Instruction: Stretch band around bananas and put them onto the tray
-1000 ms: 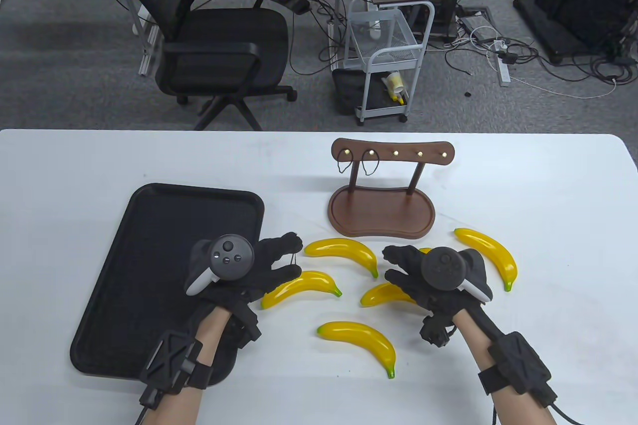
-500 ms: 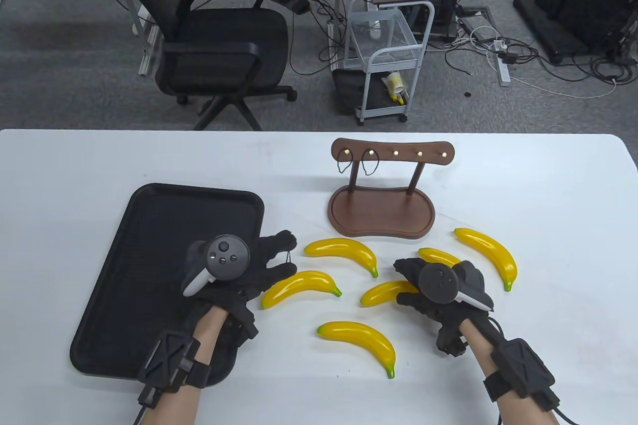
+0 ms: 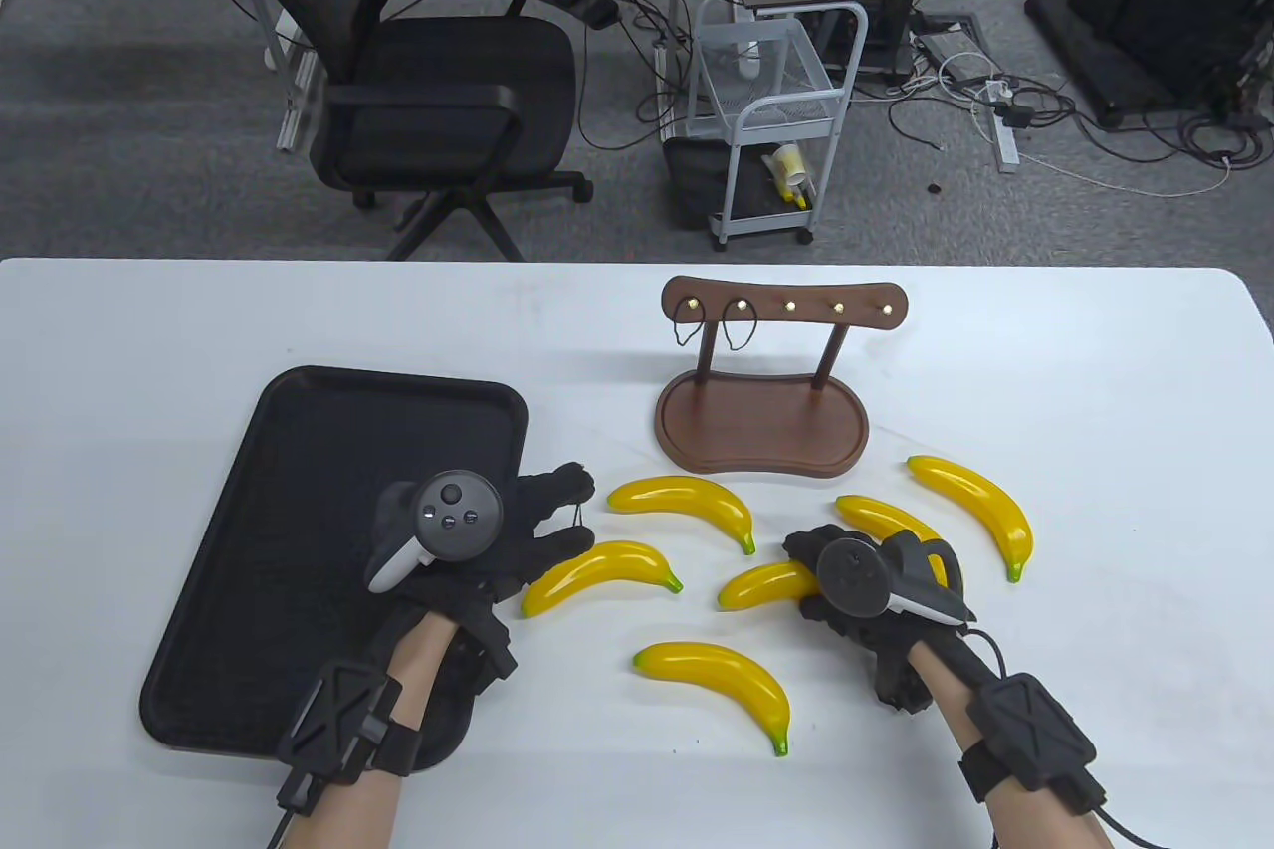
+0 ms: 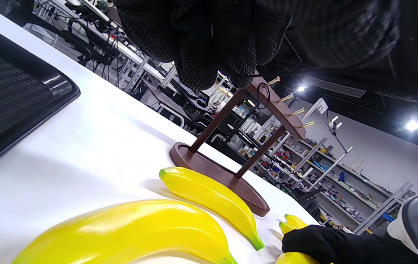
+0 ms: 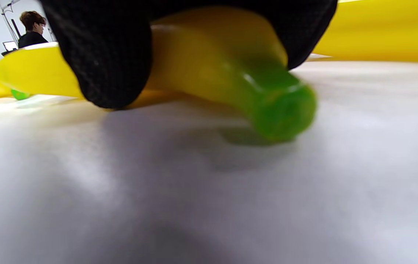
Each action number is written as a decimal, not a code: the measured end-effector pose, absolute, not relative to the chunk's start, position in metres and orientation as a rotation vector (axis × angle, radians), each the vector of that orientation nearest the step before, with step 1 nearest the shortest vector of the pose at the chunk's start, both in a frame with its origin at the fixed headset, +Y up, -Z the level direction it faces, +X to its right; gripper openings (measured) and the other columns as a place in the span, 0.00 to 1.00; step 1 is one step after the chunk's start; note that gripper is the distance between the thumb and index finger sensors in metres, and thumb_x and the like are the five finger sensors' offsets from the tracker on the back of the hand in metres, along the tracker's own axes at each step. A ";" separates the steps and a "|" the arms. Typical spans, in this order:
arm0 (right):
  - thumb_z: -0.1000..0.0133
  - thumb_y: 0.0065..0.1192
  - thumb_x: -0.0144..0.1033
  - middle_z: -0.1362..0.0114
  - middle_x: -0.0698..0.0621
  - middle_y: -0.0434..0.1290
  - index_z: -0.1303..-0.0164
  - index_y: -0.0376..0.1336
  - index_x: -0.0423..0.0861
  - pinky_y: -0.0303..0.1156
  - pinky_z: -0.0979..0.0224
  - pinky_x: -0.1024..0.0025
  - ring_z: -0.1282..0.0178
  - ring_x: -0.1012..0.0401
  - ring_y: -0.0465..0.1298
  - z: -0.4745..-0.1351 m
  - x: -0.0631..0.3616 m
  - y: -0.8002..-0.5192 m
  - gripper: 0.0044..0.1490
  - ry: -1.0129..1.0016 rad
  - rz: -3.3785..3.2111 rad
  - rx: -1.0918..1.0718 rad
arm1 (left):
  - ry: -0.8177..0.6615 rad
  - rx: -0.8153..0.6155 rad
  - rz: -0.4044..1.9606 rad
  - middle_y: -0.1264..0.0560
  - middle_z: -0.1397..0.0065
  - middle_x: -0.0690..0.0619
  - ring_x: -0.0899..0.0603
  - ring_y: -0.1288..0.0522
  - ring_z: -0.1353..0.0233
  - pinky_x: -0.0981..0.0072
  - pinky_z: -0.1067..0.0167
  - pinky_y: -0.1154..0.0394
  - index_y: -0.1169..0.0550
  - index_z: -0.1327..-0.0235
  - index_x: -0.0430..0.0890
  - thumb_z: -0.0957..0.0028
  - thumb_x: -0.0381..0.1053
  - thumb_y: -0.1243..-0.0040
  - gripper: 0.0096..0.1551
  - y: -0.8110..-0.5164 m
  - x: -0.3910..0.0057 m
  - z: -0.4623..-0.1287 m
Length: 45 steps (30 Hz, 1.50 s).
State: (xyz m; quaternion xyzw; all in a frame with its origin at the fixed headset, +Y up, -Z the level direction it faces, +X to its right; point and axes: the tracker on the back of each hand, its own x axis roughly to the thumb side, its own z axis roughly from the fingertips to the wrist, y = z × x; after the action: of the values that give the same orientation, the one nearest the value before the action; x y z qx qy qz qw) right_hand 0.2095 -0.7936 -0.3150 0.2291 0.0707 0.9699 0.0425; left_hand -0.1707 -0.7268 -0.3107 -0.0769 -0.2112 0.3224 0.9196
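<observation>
Bare desk [image 3: 1095,491] is left to the right of the bananas and along the near edge. The middle is crowded: six bananas [image 3: 687,499] lie between the tray [image 3: 299,451] and the right side, with narrow gaps between them. Behind them the way is blocked by the wooden rack [image 3: 761,421]. The tray's near right corner is covered by the left hand [image 3: 498,540].

No legible text, label, brand, number or sign on anything in view.
</observation>
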 end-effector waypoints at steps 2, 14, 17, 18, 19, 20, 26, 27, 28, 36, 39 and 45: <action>0.48 0.73 0.44 0.24 0.44 0.68 0.23 0.57 0.45 0.74 0.36 0.52 0.32 0.48 0.75 -0.315 0.210 -0.793 0.45 0.202 2.958 0.705 | -0.434 -0.159 0.663 0.32 0.16 0.59 0.45 0.31 0.17 0.50 0.17 0.39 0.38 0.21 0.56 0.47 0.67 0.47 0.40 -0.727 -0.171 -0.311; 0.49 0.74 0.46 0.27 0.41 0.70 0.24 0.60 0.42 0.76 0.38 0.54 0.36 0.48 0.77 -0.313 0.213 -0.771 0.45 0.127 2.805 0.595 | -0.428 -0.156 0.659 0.32 0.17 0.58 0.45 0.31 0.17 0.50 0.17 0.39 0.37 0.21 0.56 0.47 0.67 0.48 0.40 -0.727 -0.172 -0.311; 0.49 0.74 0.46 0.27 0.40 0.70 0.24 0.60 0.41 0.77 0.38 0.54 0.36 0.48 0.77 -0.307 0.211 -0.764 0.45 0.122 2.752 0.602 | -0.423 -0.154 0.662 0.32 0.17 0.58 0.45 0.31 0.17 0.50 0.17 0.39 0.37 0.21 0.56 0.47 0.67 0.48 0.40 -0.727 -0.173 -0.311; 0.49 0.74 0.46 0.27 0.40 0.70 0.24 0.60 0.41 0.77 0.39 0.54 0.36 0.47 0.77 -0.305 0.210 -0.763 0.45 0.120 2.745 0.606 | -0.422 -0.154 0.663 0.32 0.17 0.58 0.45 0.31 0.17 0.50 0.17 0.39 0.37 0.21 0.56 0.47 0.67 0.48 0.40 -0.727 -0.173 -0.311; 0.48 0.74 0.46 0.27 0.40 0.70 0.24 0.60 0.40 0.77 0.39 0.53 0.36 0.47 0.77 -0.302 0.209 -0.760 0.45 0.120 2.736 0.610 | -0.421 -0.155 0.663 0.32 0.17 0.58 0.45 0.31 0.17 0.50 0.17 0.39 0.37 0.21 0.56 0.47 0.67 0.48 0.40 -0.727 -0.173 -0.311; 0.48 0.74 0.46 0.27 0.39 0.70 0.24 0.60 0.40 0.77 0.39 0.53 0.36 0.47 0.77 -0.300 0.208 -0.759 0.45 0.116 2.734 0.612 | -0.421 -0.155 0.663 0.32 0.17 0.58 0.45 0.30 0.17 0.50 0.17 0.39 0.37 0.21 0.56 0.47 0.67 0.48 0.40 -0.727 -0.173 -0.311; 0.48 0.74 0.46 0.28 0.38 0.70 0.24 0.60 0.39 0.77 0.40 0.52 0.37 0.47 0.77 -0.289 0.196 -0.758 0.45 0.115 2.712 0.641 | -0.417 -0.154 0.659 0.32 0.17 0.58 0.45 0.30 0.17 0.50 0.17 0.39 0.37 0.21 0.56 0.46 0.67 0.48 0.39 -0.727 -0.174 -0.311; 0.48 0.74 0.46 0.28 0.38 0.70 0.24 0.60 0.38 0.77 0.40 0.52 0.38 0.47 0.77 -0.288 0.194 -0.759 0.45 0.116 2.706 0.644 | -0.417 -0.153 0.660 0.32 0.17 0.58 0.45 0.30 0.17 0.50 0.17 0.39 0.37 0.21 0.56 0.46 0.67 0.48 0.39 -0.727 -0.174 -0.311; 0.48 0.74 0.46 0.28 0.38 0.70 0.25 0.61 0.38 0.77 0.40 0.52 0.38 0.46 0.77 -0.286 0.191 -0.759 0.45 0.121 2.701 0.652 | -0.416 -0.153 0.660 0.32 0.17 0.58 0.45 0.30 0.17 0.50 0.17 0.39 0.37 0.21 0.56 0.46 0.67 0.48 0.39 -0.727 -0.175 -0.311; 0.47 0.74 0.47 0.29 0.37 0.70 0.25 0.60 0.37 0.77 0.41 0.51 0.40 0.46 0.77 -0.271 0.172 -0.763 0.46 0.150 2.662 0.728 | -0.413 -0.156 0.658 0.32 0.17 0.58 0.45 0.30 0.17 0.50 0.17 0.39 0.37 0.22 0.56 0.46 0.67 0.48 0.39 -0.727 -0.175 -0.311; 0.47 0.74 0.47 0.29 0.37 0.70 0.25 0.60 0.37 0.77 0.41 0.51 0.40 0.46 0.77 -0.265 0.166 -0.765 0.46 0.167 2.635 0.757 | -0.414 -0.153 0.658 0.31 0.17 0.59 0.45 0.30 0.17 0.50 0.17 0.39 0.37 0.22 0.56 0.46 0.67 0.48 0.39 -0.727 -0.175 -0.312; 0.47 0.74 0.47 0.29 0.36 0.70 0.25 0.60 0.36 0.77 0.42 0.51 0.41 0.46 0.77 -0.256 0.158 -0.774 0.46 0.204 2.630 0.777 | -0.410 -0.158 0.655 0.31 0.17 0.58 0.45 0.30 0.17 0.50 0.17 0.39 0.37 0.22 0.56 0.46 0.67 0.48 0.39 -0.728 -0.175 -0.312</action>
State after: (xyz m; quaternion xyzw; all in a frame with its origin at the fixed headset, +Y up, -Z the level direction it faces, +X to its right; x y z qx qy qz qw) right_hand 0.1581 -0.7745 -0.2559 0.2772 0.0728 0.9381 0.1944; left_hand -0.1754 -0.7278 -0.3116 -0.0768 -0.1997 0.3190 0.9233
